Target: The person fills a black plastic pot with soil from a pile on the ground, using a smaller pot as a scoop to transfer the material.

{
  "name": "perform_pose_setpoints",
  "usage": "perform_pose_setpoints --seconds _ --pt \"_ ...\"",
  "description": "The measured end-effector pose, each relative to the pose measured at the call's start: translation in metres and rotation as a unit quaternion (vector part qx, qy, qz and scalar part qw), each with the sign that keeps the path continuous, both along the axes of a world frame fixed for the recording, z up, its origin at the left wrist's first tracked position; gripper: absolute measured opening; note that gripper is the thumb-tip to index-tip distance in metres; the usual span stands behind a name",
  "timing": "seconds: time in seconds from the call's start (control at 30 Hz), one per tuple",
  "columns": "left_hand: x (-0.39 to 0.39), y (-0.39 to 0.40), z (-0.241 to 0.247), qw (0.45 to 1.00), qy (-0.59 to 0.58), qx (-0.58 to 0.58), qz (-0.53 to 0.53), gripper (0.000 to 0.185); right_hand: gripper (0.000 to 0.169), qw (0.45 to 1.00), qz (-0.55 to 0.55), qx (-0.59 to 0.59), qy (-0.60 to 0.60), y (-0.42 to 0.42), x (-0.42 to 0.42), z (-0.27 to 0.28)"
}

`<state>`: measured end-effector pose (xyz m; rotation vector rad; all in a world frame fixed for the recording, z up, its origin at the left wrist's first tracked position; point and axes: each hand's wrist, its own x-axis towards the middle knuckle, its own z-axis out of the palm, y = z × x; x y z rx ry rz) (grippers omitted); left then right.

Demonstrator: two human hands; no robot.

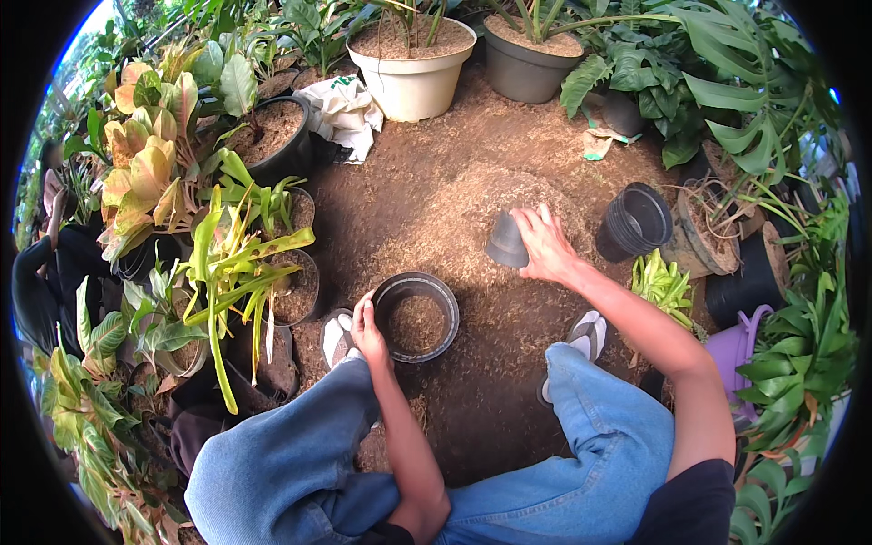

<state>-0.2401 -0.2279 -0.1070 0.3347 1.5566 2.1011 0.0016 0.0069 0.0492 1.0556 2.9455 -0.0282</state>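
Note:
My left hand (pixel 368 330) holds the left rim of a round black plastic pot (pixel 446 327), which stands on the soil with some light brown loose material inside. My right hand (pixel 548 248) grips a small dark plastic pot (pixel 505 240), tilted over a low mound of the same husk-like material (pixel 470 211); its opening is not visible. To the right of that hand stands a stack of black plastic pots (pixel 630 221).
Potted plants crowd both sides. A large cream pot (pixel 414 85) and a grey pot (pixel 528 71) stand at the far edge, near a crumpled white sack (pixel 344 116). A purple container (pixel 732 354) is at right. Another person (pixel 54 252) sits at far left.

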Motion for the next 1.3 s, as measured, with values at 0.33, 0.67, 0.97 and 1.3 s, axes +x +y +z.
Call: perform_pose_setpoints --seconds 0.33,0.67,0.97,1.3 --pt "-0.002 -0.003 -0.005 0.999 0.028 -0.022 0.003 0.026 0.112 1.0 0.005 -0.007 0.004 0.011 -0.034 0.041" --pt "0.002 0.001 0.003 0.999 0.026 -0.027 -0.002 0.028 0.091 0.974 0.199 0.074 -0.081 -0.007 -0.071 -0.002" --pt "-0.005 -0.009 -0.006 1.0 0.006 -0.02 0.02 0.027 0.1 0.966 0.221 0.024 -0.129 -0.018 -0.091 0.027" --pt "0.001 -0.011 0.003 0.999 -0.034 -0.004 0.014 0.027 0.085 0.936 0.324 0.064 -0.125 -0.019 -0.246 -0.034"
